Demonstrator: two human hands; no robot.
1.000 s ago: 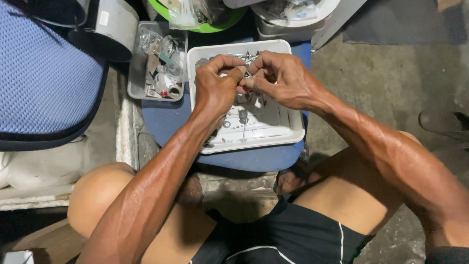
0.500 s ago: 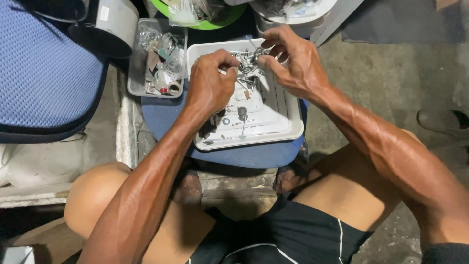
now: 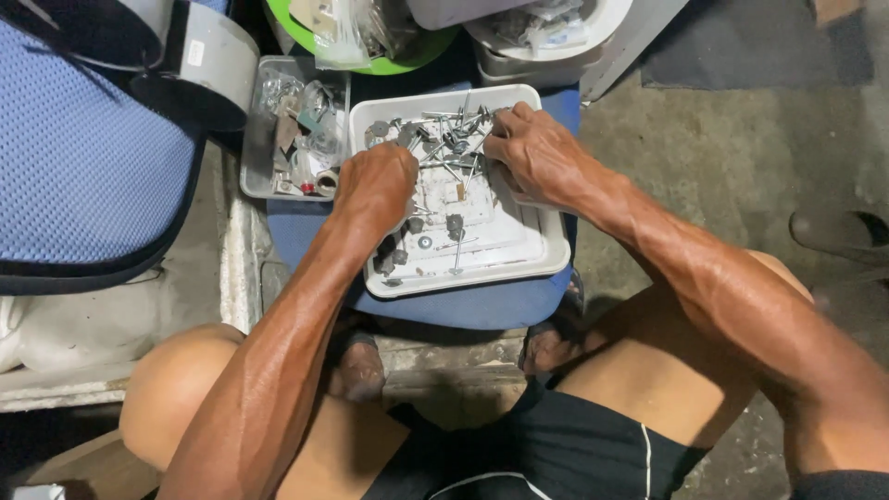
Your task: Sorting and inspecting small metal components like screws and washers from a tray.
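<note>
Metal bits [image 3: 451, 148] lie in tray [image 3: 519, 250], box [image 3: 294, 139] left.

A makeshift workshop: white tray [image 3: 519, 255] of small metal parts [image 3: 444, 148], cluttered bins [image 3: 296, 130], bare concrete floor [image 3: 722, 139]

The white tray [image 3: 519, 255] looks like smooth, scuffed plastic. The small bits [image 3: 444, 148] in it are dull grey metal. The blue seat [image 3: 56, 157] is woven mesh cloth.

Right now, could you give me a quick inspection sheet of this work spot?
Surface: blue stool seat carrying a white tray.
Job's things: pile of small metal bits with thin shanks, and dark discs, in the tray.
Clutter: clear box of odd parts, green bowl, white tubs.
Hands: left hand and right hand both down among the bits; grip hidden.
Cables: nothing seen.
Surroundings: blue mesh chair, concrete floor.
</note>
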